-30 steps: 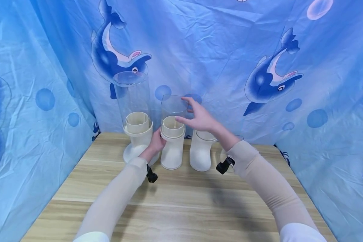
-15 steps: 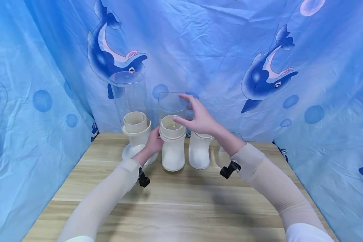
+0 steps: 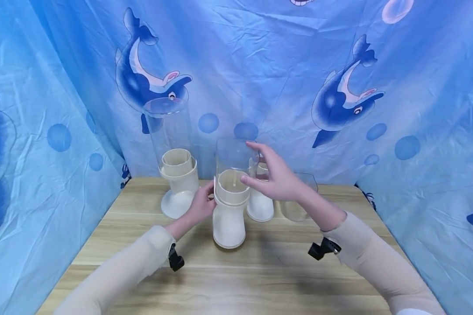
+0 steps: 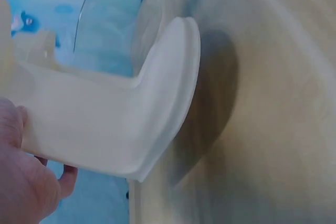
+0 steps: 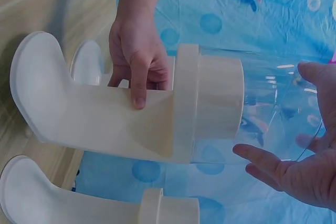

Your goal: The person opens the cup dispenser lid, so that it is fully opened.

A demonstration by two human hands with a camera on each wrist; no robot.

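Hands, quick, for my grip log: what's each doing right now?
Left hand: closed, holding the white stand.
Right hand: holding the clear cylinder.

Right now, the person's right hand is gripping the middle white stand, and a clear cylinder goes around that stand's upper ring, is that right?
Not quite: the left hand is gripping the middle white stand, as the right wrist view shows. A clear cylinder does go around its upper ring.

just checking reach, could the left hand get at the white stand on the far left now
Probably not yet: the left hand grips the middle stand, though the far-left stand is close by, seemingly unobstructed.
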